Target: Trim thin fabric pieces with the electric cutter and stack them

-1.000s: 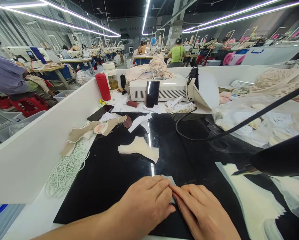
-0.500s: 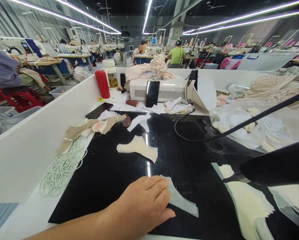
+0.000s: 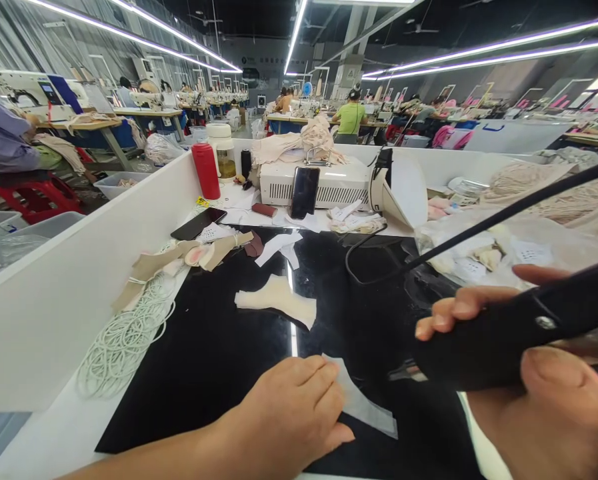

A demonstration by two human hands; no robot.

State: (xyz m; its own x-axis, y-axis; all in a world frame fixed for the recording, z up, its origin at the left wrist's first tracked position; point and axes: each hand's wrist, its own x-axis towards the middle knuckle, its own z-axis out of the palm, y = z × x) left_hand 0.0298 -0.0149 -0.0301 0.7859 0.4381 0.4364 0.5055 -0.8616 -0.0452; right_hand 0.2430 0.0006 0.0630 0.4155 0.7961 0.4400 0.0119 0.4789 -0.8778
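Observation:
My left hand (image 3: 291,417) lies flat on the black work surface (image 3: 219,360), its fingertips pressing the left end of a thin translucent fabric strip (image 3: 366,410). My right hand (image 3: 533,373) is wrapped around the thick black handle of a corded tool (image 3: 503,333), held above the strip's right end. The tool's cord (image 3: 479,230) runs up and to the right. A cream fabric piece (image 3: 279,300) lies farther back on the black surface.
A coil of white elastic (image 3: 123,337) and beige fabric scraps (image 3: 179,257) sit along the white divider wall (image 3: 69,287). At the back stand a red bottle (image 3: 206,170), a white box machine (image 3: 323,183) with a phone (image 3: 305,192) leaning on it, and bagged pieces (image 3: 503,250) at right. Other people work in the background.
My right hand left the strip, went out of view, and now holds the black tool by its handle. My left hand has stayed pressed on the strip.

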